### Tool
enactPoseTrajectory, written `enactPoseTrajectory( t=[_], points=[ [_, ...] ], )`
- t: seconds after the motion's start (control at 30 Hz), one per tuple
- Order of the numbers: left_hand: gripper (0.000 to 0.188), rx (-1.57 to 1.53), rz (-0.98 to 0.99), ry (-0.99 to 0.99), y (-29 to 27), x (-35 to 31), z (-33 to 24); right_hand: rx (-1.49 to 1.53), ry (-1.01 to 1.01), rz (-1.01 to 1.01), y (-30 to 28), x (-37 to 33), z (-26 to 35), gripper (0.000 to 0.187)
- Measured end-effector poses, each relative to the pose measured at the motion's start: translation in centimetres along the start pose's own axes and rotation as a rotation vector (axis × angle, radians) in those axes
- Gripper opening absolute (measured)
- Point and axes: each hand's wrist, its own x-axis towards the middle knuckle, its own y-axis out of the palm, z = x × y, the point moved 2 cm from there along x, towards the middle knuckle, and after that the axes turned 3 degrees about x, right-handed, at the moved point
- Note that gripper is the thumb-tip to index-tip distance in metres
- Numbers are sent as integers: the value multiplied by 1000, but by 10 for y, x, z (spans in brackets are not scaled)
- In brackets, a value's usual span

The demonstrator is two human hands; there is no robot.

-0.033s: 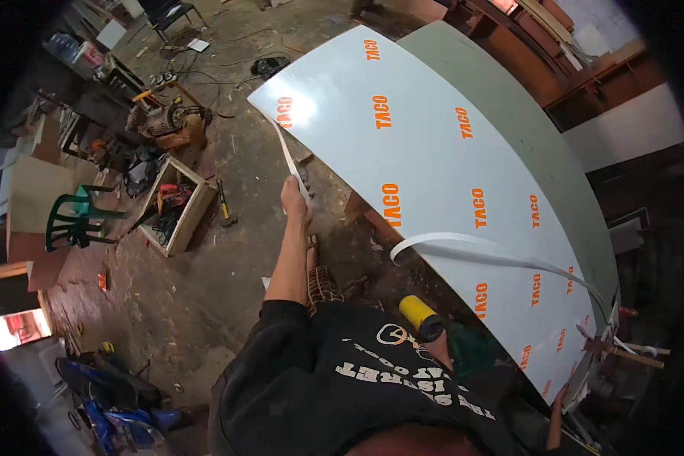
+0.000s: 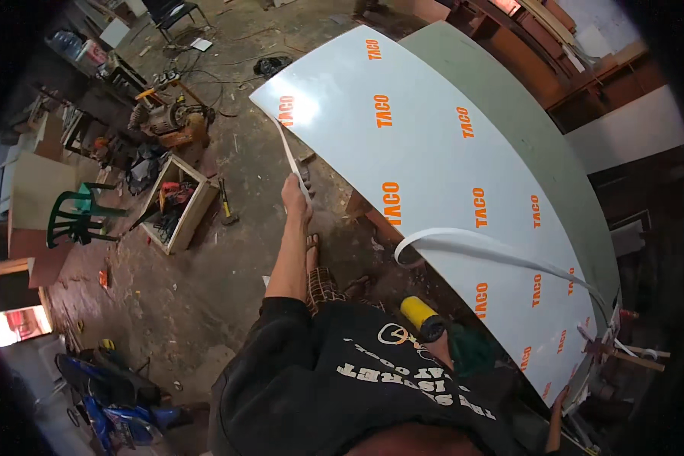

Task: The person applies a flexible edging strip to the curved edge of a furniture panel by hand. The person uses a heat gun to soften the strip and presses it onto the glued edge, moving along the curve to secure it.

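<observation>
One pale strip (image 2: 288, 150), gripped in the left hand (image 2: 295, 196), runs up to the white panel's (image 2: 425, 152) edge! Right hand (image 2: 562, 397) at the panel's lower end, its grip too small to tell.

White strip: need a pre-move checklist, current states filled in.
1. Left hand closed on white strip: ok.
2. Curled strip lying flat on white panel: not ok, it loops past the panel's edge.
3. Both visible stretches one continuous piece: cannot tell.
4. Right hand gripping the panel firmly: cannot tell, though it is at the edge.
5. Hammer off the panel: ok, beside the wooden crate.
</observation>
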Motion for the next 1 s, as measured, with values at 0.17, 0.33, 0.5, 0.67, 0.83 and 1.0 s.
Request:
enactPoseTrajectory(
  t=[0.17, 0.33, 0.5, 0.67, 0.83, 1.0],
  points=[
    [26, 37, -27, -87, 22, -7, 4, 31, -45, 55, -18, 12, 5, 88],
    [25, 2, -114, -64, 54, -21, 6, 16, -80, 82, -28, 32, 10, 86],
    [25, 163, -115, 4, 69, -16, 16, 0, -105, 108, -34, 49, 19, 83],
    [39, 628, -301, 356, 68, -13, 19, -14, -128, 131, -37, 58, 30, 81],
    [41, 706, -357, 407, 93, -32, 11, -29, -144, 140, -41, 67, 37, 78],
    [41, 653, -336, 402, 105, -47, 4, -46, -164, 156, -46, 76, 43, 76]
  ],
)
